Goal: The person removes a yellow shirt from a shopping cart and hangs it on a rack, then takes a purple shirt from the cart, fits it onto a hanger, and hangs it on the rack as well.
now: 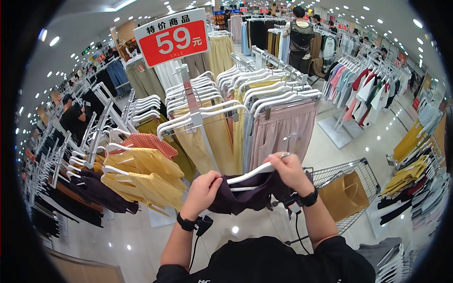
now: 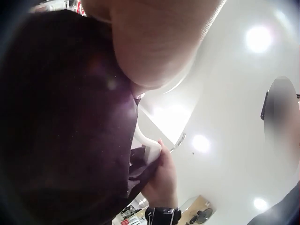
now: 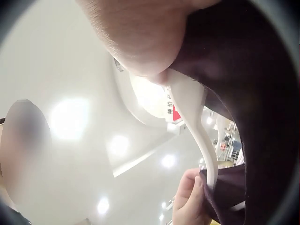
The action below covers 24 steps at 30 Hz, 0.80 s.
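Observation:
In the head view, a dark purple garment (image 1: 252, 198) is stretched between both hands over a white clothes hanger (image 1: 252, 175). My left hand (image 1: 202, 192) grips the garment's edge beside one end of the hanger, its thumb on top. Higher up on the other side, my right hand (image 1: 289, 172) holds the hanger, close below its metal hook. The right wrist view has the hanger's curved arm (image 3: 204, 140) running down to the garment edge at the left hand (image 3: 190, 201). Dark cloth (image 2: 65, 122) fills much of the left wrist view.
Facing me is a rack of pink trousers (image 1: 283, 127) and yellow ones, under a red sale sign (image 1: 172, 37). Yellow tops (image 1: 146, 174) hang close on the left. At right stands a shopping cart (image 1: 365, 172) with a brown paper bag (image 1: 344, 195).

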Motion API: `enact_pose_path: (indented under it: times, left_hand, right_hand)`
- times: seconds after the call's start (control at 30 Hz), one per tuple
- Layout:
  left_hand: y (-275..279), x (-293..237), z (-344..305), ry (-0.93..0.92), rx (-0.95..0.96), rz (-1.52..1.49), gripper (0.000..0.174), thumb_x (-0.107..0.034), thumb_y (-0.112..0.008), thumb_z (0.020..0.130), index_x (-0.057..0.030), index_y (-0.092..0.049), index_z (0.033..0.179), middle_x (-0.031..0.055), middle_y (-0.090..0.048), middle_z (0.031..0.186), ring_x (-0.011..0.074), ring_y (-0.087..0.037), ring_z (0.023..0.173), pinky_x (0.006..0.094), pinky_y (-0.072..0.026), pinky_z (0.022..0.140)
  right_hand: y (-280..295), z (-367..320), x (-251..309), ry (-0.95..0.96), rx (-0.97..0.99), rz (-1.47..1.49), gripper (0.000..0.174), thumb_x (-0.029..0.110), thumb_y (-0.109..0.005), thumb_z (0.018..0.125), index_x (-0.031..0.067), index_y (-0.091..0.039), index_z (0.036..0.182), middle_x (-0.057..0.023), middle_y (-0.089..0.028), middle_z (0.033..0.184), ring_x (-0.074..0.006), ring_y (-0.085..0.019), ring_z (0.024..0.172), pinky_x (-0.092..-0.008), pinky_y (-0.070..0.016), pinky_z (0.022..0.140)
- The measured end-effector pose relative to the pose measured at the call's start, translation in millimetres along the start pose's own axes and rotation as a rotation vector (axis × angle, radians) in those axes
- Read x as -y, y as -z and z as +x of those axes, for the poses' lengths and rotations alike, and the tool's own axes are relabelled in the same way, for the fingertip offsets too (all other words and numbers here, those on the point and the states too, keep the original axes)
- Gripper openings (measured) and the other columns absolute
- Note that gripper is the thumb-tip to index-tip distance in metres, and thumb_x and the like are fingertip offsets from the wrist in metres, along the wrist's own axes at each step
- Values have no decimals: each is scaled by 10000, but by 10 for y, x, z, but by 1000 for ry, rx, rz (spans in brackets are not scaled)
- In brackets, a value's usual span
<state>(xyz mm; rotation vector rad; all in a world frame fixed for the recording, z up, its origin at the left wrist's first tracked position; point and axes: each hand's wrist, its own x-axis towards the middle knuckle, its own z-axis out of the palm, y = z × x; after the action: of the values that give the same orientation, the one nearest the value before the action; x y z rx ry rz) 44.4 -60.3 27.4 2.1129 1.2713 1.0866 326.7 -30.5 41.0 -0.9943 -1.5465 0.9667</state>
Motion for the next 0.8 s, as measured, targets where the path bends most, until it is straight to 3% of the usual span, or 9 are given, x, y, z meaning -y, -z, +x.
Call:
enact_pose_path:
  times: [0.23, 0.3, 0.37, 0.43, 0.47, 0.5, 0.57, 0.6, 0.8]
  left_hand:
    - [-62, -197, -121, -192, 39, 389, 118, -140, -613, 869, -42, -614, 935, 132, -626, 810, 342, -586, 738, 427, -456, 681]
    - [-21, -138, -164, -195, 55, 436, 116, -150, -620, 865, -50, -620, 925, 116, -625, 797, 329, -588, 724, 426, -451, 658]
    - [50, -30, -231, -198, -26, 412, 108, -146, -616, 866, -49, -622, 912, 121, -624, 793, 333, -584, 714, 439, -450, 649]
    - [135, 36, -299, -202, -56, 385, 121, -151, -604, 886, -32, -618, 906, 136, -620, 791, 347, -585, 717, 438, -451, 648]
    - [188, 78, -336, -166, -97, 339, 132, -160, -605, 891, -29, -612, 902, 141, -620, 789, 352, -587, 720, 431, -451, 646]
    - [243, 111, -361, -130, -137, 294, 143, -170, -605, 896, -27, -606, 899, 146, -620, 787, 357, -589, 723, 425, -450, 645]
    - [336, 132, -395, -138, -149, 279, 148, -163, -592, 908, -16, -601, 895, 155, -613, 778, 366, -585, 724, 423, -445, 641]
    - [365, 144, -412, -126, -162, 260, 147, -160, -591, 908, -13, -602, 895, 155, -609, 775, 363, -584, 720, 421, -446, 642]
    - [332, 142, -476, -96, -157, 229, 141, -139, -580, 909, -3, -600, 881, 157, -596, 761, 359, -575, 710, 411, -449, 653]
  right_hand:
    - [-205, 9, -81, -77, 58, -30, 292, 201, -564, 973, -59, -685, 919, -47, -633, 742, -71, -527, 707, -255, -435, 627]
    - [-225, -32, -26, -32, 137, 3, 258, 187, -572, 968, -49, -672, 995, -62, -637, 785, -66, -526, 741, -247, -439, 657]
    - [-147, -83, 65, -64, 217, -6, 246, 171, -594, 952, -35, -648, 1076, -84, -663, 861, -89, -564, 800, -265, -461, 709]
    - [-69, -140, 70, 98, 247, -91, 278, 167, -625, 925, -24, -628, 1128, -122, -684, 932, -156, -621, 834, -301, -480, 748]
    - [32, -159, 99, 55, 270, -257, 240, 157, -626, 909, -11, -655, 1077, -148, -693, 930, -269, -654, 849, -355, -494, 771]
    - [119, -176, 55, 52, 263, -259, 240, 157, -626, 909, -11, -655, 1077, -148, -693, 930, -269, -654, 849, -355, -494, 771]
    - [260, -206, -114, 219, 208, -505, 185, 138, -615, 897, -2, -678, 1001, -156, -684, 888, -327, -633, 841, -384, -495, 759]
    - [307, -238, -155, 202, 159, -556, 150, 131, -605, 894, 11, -693, 917, -141, -678, 833, -340, -620, 833, -407, -489, 750]
    - [238, -416, -174, 307, 150, -505, 158, 129, -638, 867, 21, -668, 979, -139, -669, 874, -333, -618, 817, -409, -481, 755]
